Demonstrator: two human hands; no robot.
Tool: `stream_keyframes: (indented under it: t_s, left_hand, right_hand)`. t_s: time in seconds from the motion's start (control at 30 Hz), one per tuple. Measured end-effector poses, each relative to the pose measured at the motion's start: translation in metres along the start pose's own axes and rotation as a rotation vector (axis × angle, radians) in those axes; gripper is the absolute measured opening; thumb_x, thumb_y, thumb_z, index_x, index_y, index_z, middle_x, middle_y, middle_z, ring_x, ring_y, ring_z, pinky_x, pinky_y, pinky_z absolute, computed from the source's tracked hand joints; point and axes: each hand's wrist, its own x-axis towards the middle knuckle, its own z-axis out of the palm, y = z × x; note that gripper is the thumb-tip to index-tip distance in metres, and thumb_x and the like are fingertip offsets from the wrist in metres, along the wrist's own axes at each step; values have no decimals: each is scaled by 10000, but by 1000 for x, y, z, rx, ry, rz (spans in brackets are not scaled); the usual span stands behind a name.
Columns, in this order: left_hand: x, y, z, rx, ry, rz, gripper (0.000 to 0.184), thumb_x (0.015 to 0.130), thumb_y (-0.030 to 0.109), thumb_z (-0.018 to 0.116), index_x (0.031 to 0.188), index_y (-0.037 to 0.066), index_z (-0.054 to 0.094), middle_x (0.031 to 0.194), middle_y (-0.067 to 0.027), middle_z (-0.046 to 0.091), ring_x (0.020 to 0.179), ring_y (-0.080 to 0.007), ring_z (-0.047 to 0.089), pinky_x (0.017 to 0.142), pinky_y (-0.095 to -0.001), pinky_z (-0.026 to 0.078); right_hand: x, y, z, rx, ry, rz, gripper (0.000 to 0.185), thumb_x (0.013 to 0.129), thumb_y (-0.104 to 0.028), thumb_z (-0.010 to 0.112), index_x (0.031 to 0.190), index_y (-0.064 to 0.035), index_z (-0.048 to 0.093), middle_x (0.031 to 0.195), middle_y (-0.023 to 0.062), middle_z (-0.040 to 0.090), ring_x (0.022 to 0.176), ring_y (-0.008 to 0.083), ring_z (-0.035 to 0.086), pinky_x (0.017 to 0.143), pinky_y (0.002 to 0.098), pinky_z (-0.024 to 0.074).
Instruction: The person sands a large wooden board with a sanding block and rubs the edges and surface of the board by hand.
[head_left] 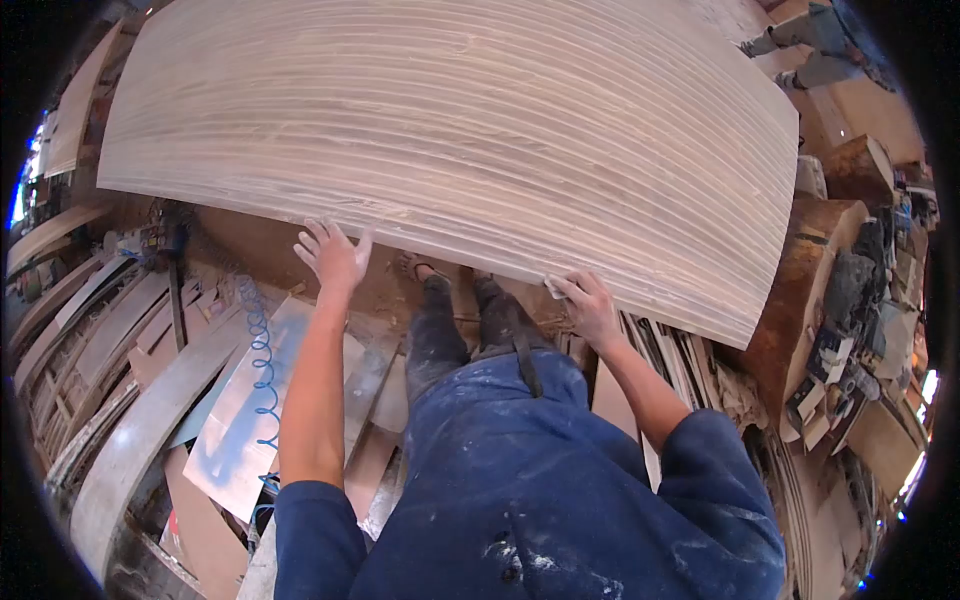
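By a dusty, ridged panel (450,130), left hand (336,258) spread, right hand (588,303) pinching a pale scrap (553,288)

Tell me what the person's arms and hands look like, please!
Short dark blue sleeves cover the upper arms and end near the elbows, so both forearms are uncovered. The left hand and right hand are bare too. What looks like whitish dust clings to the fingers.
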Motion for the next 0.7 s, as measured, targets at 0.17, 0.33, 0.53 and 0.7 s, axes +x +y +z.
stream_keyframes:
  t_s: [0.17, 0.33, 0.53, 0.7]
  left_hand:
    - [15, 10, -19, 10, -203, -82, 1194, 816, 788, 539, 1532, -110, 213, 1575, -400, 152, 1488, -534, 114, 1200, -622, 32]
    - [19, 18, -39, 119, -326, -16, 1229, 702, 846, 617, 1472, -86, 400, 1591, -344, 204, 1495, -506, 150, 1190, -646, 62]
    - [52, 25, -60, 107, -687, 35, 1096, 691, 810, 676, 1416, 0, 534, 1575, -260, 339, 1453, -495, 292, 1147, -587, 300]
    - [58, 15, -28, 129, -621, 81, 1099, 729, 795, 655, 1402, -62, 513, 1545, -314, 344, 1448, -493, 298, 1143, -570, 315]
  right_hand:
    - [47, -29, 47, 44, -16, -75, 276, 773, -68, 727, 1046, -112, 719, 952, 76, 649, 924, 293, 634, 820, 410, 543]
    - [12, -2, 15, 63, -74, 7, 339, 765, -49, 713, 1098, -108, 698, 1003, 73, 650, 960, 290, 628, 835, 420, 536]
    - [58, -33, 71, 90, -30, -87, 321, 784, -68, 720, 1102, -107, 733, 963, 71, 660, 908, 294, 623, 805, 424, 522]
    - [88, -112, 82, 442, -88, -230, 372, 786, -69, 723, 1145, -156, 688, 1022, 78, 659, 970, 296, 645, 835, 429, 543]
